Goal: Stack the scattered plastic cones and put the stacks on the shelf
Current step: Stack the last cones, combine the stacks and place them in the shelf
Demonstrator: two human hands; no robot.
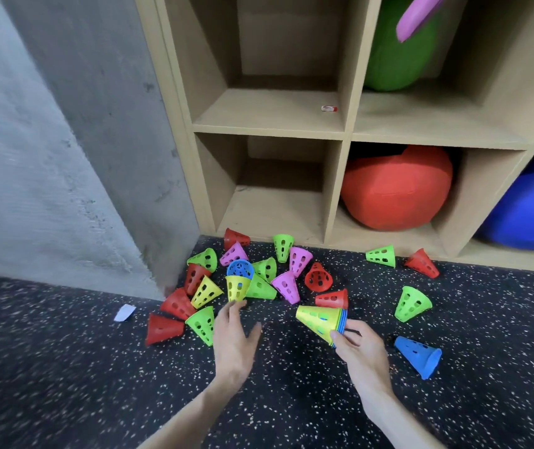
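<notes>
The shelf (269, 128) stood against the wall, its two left cubbies bare. Loose cones (261, 277) lay scattered on the floor (65, 367) before it. The right hand (361, 350) pinched a nested stack (322, 322) by its wide rim. The left hand (233, 338), fingers straight, reached a yellow cone (238, 288). These looked light, stiff and thin; best gripped at the rim.
</notes>
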